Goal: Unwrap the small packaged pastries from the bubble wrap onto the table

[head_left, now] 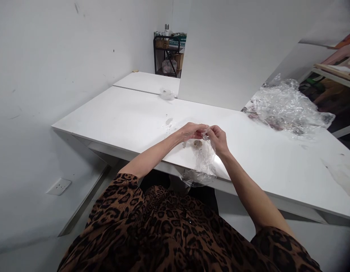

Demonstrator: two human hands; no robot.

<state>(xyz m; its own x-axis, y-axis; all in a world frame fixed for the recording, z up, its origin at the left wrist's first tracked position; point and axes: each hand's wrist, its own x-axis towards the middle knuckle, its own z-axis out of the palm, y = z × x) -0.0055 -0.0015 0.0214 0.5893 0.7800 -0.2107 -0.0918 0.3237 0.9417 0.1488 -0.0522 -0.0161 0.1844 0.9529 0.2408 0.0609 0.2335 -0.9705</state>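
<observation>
Both hands meet over the white table point(129, 109) near its front edge. Between them hangs a crinkled clear plastic bag point(204, 160), its lower end drooping over the edge. A small brown thing point(198, 143) shows in or behind the plastic; I cannot make out its kind. My left hand point(194, 130) has its fingers closed at the top of the bag. My right hand point(218, 139) pinches the same top part, thumb and fingers together. The fingertips nearly touch, and the plastic between them is partly hidden.
A big heap of clear plastic bags point(288, 107) lies on the right of the table. A small crumpled plastic piece point(167, 93) rests at the back, by a tall white panel point(225, 53). Behind stands a black shelf rack point(154, 56) with boxes. A wall point(50, 68) borders the left.
</observation>
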